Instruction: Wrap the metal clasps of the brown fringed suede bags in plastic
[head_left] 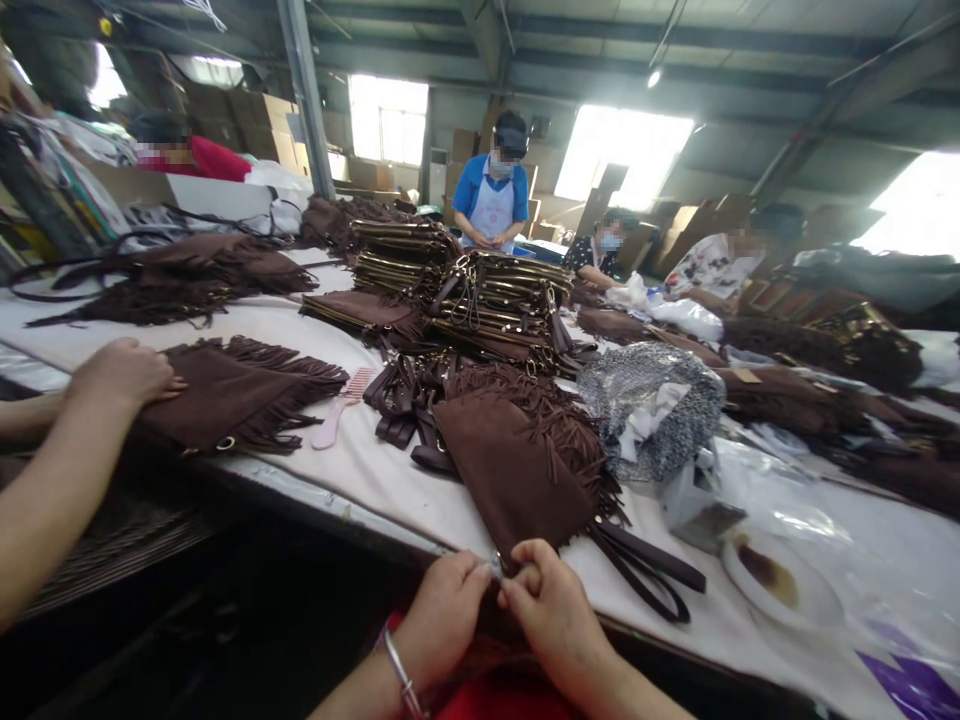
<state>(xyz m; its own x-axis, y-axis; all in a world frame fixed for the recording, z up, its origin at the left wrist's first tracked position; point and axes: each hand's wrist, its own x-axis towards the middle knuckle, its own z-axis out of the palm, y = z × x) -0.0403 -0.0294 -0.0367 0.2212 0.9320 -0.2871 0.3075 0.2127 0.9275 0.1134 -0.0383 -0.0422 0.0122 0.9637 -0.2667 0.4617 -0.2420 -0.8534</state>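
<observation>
Brown fringed suede pouch (517, 460) — flat on the white cloth-covered tabletop (360, 480), near corner at both hands: left (448, 600), right (551, 605), nearly together, fingertips pinched; small piece between them indistinct. Apron lettering (495, 218) — illegible.

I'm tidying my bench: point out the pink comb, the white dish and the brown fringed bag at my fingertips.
Pink comb (329, 424): head view, on the handle.
White dish (814, 602): head view, bare inner surface.
Brown fringed bag (517, 470): head view, smooth panel.

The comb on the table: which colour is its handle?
Pale pink, seen best in the head view.
</observation>
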